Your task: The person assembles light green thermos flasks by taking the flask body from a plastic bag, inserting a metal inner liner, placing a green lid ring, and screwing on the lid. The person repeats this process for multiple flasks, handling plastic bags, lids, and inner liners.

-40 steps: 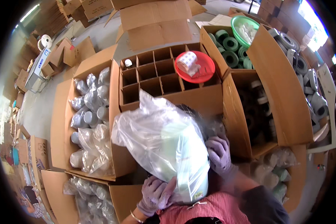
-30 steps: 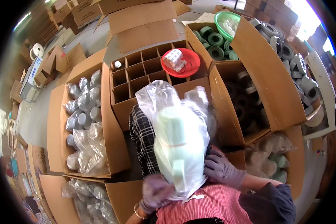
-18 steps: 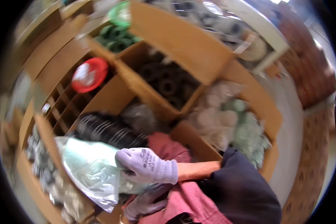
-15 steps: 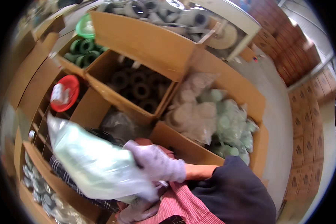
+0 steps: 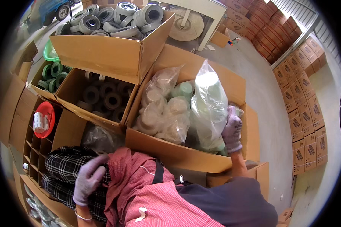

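Note:
My right hand (image 5: 232, 130), in a pale purple knit glove, grips the edge of a clear plastic bag (image 5: 209, 108) with pale green contents. That bag stands upright in a large cardboard box (image 5: 178, 151), beside other clear bags (image 5: 165, 117) that hold whitish round pieces. My left hand (image 5: 89, 179), gloved alike, rests empty with its fingers apart and slightly bent. It lies over black-and-white plaid cloth (image 5: 64, 162) close to my red checked shirt (image 5: 140, 189).
Behind, a cardboard box (image 5: 98, 53) is heaped with grey rings. A lower box (image 5: 91, 119) contains dark rings; another carton has green rings (image 5: 57, 69). A red basin (image 5: 44, 118) sits on a divided box at left. Stacked cartons (image 5: 305, 109) line the right.
My right hand has carried the bag from the left side over to the big box on the right. My left hand has come away from the bag and moved left.

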The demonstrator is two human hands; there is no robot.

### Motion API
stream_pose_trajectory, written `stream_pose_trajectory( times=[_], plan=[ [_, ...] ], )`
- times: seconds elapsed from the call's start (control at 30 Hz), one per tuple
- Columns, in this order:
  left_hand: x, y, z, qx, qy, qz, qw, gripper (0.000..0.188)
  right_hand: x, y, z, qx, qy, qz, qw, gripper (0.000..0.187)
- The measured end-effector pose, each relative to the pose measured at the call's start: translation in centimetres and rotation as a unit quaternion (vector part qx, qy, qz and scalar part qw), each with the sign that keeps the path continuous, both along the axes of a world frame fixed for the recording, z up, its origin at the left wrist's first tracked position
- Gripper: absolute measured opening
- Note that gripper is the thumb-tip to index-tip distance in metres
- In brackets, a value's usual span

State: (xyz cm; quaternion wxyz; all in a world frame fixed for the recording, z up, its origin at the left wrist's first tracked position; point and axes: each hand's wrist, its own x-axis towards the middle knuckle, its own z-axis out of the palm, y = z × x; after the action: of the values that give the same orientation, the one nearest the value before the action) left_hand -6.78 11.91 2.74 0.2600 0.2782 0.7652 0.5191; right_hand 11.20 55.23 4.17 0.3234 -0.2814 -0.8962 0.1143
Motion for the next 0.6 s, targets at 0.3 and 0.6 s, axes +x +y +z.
stream_pose_trajectory(
  times=[0.3, 0.6],
  plan=[
    [-5.1, -2.8, -0.6, -0.033, 0.033, 0.107, 0.993, 0.036, 8.5, 5.5, -23.8, -0.258, -0.026, -0.043, 0.965, 0.033],
    [-8.2, -3.5, -2.7, -0.037, 0.026, 0.111, 0.993, 0.035, 9.0, 7.2, -22.6, -0.192, -0.625, 0.072, 0.754, 0.044]
  ],
)
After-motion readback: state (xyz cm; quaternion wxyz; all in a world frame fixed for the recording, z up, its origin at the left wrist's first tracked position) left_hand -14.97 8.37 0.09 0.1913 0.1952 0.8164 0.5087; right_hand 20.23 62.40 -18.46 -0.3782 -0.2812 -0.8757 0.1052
